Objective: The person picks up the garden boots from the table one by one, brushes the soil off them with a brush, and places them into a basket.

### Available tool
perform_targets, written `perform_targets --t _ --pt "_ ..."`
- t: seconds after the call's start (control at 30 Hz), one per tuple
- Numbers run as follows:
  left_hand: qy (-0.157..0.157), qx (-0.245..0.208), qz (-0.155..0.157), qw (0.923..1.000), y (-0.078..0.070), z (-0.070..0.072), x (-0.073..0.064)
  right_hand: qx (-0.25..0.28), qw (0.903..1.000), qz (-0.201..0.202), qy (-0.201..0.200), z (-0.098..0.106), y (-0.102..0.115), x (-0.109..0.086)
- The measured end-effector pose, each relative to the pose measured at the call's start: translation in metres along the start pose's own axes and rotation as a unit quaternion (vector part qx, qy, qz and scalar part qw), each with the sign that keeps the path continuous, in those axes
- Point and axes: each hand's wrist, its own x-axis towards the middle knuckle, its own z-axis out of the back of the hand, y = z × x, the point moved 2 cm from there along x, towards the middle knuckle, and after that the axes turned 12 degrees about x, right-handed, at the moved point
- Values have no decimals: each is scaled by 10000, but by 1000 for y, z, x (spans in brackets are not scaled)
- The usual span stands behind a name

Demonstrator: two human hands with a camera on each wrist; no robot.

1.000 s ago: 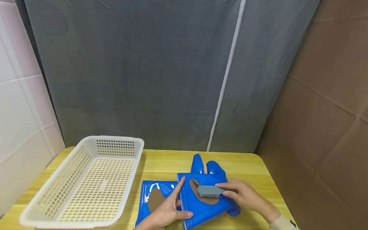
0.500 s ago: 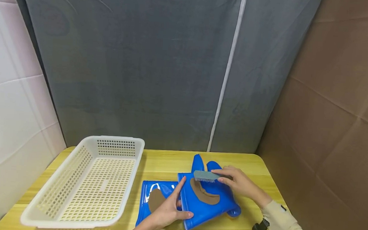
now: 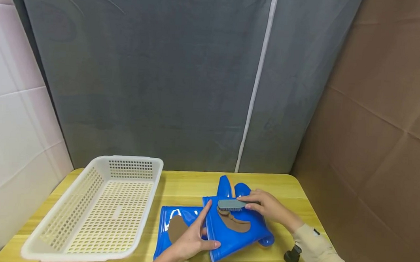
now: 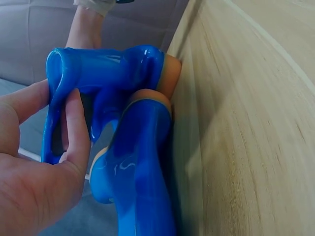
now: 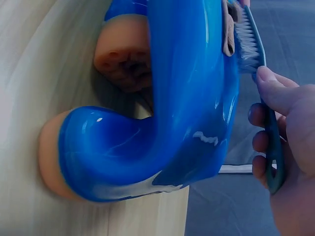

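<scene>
My left hand [image 3: 191, 241] grips the top of a blue rain boot [image 3: 227, 244] with a tan sole, lying on its side. A brown mud-like patch [image 3: 240, 226] on its shaft is crumpled along its upper edge. My right hand [image 3: 271, 210] holds a grey-green scrub brush [image 3: 229, 204], its bristles against the upper end of that patch. In the right wrist view, the fingers wrap the handle of the brush [image 5: 270, 132]. A second blue boot [image 3: 163, 233] lies on the table to the left, partly hidden by my left hand, with a smooth brown patch [image 3: 178, 228] too.
A white perforated plastic basket [image 3: 148, 211] stands on the left of the wooden table [image 3: 189, 181]. Dark grey cloth [image 3: 162, 85] hangs behind the table, and brown cloth [image 3: 379, 155] borders it on the right.
The brush went up off the middle of the brown patch to its upper edge, then slightly down and left. The patch's upper part has crumpled. My left hand and the boots stay put.
</scene>
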Motion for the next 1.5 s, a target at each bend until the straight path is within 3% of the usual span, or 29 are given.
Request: perform_targets --t 0.43,0.6,0.77,0.97,1.13,1.5 --pt "91 -217 109 9997 0 0 -2 215 9980 312 514 -1 -4 -27" --pt "176 -285 112 9994 0 0 -2 339 9967 131 722 1 -1 -35" --pt "229 -396 16 9990 -1 1 0 429 9972 -101 599 1 -1 -37" --pt "156 -317 -88 9993 -3 3 1 618 9979 34 188 1 0 -29" --pt "199 -339 -180 9991 -4 3 1 432 9989 156 -64 2 2 -12" --pt "192 -344 -256 9989 -5 1 2 34 9998 45 -179 3 5 13"
